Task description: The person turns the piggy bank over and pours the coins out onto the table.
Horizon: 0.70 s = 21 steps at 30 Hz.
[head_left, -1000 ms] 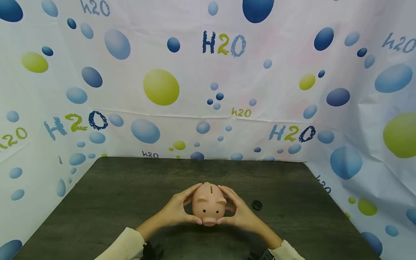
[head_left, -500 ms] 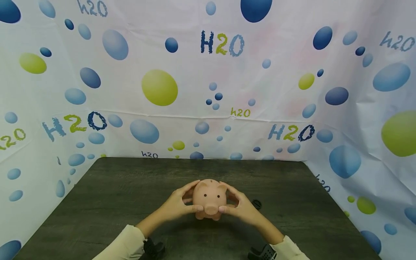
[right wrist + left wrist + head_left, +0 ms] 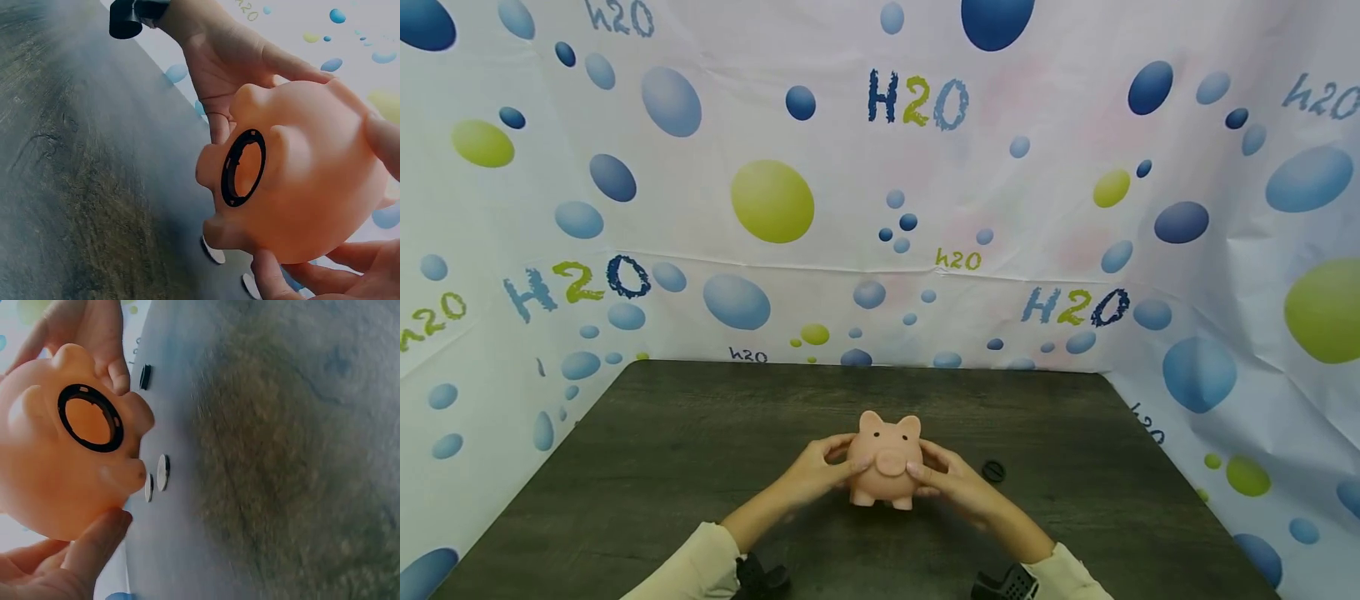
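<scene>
A pink piggy bank is held off the table between both hands, its snout and front feet facing the head camera. My left hand grips its side, thumb beside the snout. On the opposite side my right hand holds it the same way. Both wrist views show its underside, where a black ring surrounds an open round hole. Below it, two silver coins lie on the table; the head view hides them behind the bank. A round black plug lies to the right of my right hand.
The dark wood-grain table reaches back to a white curtain printed with bubbles and H2O lettering, which also runs along both sides. Black wrist devices sit on both forearms by the cream sleeves.
Both hands have tipped the piggy bank backward: the coin slot on top has turned out of sight, while the snout has risen and the front feet have come into view. The plug stays put.
</scene>
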Tool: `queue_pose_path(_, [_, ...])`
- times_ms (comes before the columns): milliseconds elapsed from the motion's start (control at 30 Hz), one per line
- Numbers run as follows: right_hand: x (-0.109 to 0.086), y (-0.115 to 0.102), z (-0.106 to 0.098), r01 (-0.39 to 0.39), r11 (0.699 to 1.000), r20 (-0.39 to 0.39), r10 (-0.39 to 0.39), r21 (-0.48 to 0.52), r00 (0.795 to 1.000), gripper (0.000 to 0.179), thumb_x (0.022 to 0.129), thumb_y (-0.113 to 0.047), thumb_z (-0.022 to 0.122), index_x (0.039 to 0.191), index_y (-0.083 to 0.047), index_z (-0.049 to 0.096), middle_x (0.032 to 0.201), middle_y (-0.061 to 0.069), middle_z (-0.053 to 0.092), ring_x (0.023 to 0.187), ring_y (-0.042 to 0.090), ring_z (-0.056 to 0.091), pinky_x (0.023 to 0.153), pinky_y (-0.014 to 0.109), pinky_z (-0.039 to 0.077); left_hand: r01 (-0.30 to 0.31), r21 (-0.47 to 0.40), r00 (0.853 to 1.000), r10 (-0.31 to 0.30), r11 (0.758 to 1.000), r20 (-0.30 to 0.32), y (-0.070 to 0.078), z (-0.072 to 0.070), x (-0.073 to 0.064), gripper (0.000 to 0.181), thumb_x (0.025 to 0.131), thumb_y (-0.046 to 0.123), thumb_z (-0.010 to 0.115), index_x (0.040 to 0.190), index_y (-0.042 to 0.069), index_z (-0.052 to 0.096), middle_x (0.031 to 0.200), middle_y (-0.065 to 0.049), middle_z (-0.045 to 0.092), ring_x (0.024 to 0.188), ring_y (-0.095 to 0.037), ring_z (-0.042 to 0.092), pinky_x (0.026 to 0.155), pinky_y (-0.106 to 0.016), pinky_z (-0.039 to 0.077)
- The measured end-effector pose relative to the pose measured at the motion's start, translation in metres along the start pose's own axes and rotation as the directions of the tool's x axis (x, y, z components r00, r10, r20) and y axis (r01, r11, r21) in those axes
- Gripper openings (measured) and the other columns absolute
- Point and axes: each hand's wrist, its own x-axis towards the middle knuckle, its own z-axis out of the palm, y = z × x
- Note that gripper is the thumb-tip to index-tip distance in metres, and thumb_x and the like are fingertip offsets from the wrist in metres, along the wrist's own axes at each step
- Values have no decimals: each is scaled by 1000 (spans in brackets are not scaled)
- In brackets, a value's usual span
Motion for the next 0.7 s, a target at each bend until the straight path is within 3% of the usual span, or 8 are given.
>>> queue_pose_path(200, [0,4,1,-61,995,32,59,74,998,66,103,-33,43,150,6,17,136,15,49,114,25,57,101,49,45,81,-123,997,-79,989,25,0,4,-3,70,95,42,58,138,-11,43,128,-23,57,105,-27,64,83,-39,57])
queue_pose_path(400, [-1,3,3,-125,986,36,122,108,992,68,103,-39,42,147,9,21,126,13,56,108,24,62,96,42,51,171,-158,984,-162,973,67,-2,5,-5,74,96,50,52,135,-12,45,110,-13,67,92,-24,69,79,-38,59])
queue_pose_path(700, [0,-5,4,-140,984,19,139,110,990,68,103,-39,42,147,9,22,126,15,55,106,23,62,95,43,52,168,-182,984,-155,969,83,1,4,-4,73,97,50,51,134,-12,46,107,-13,68,91,-25,69,79,-38,59])
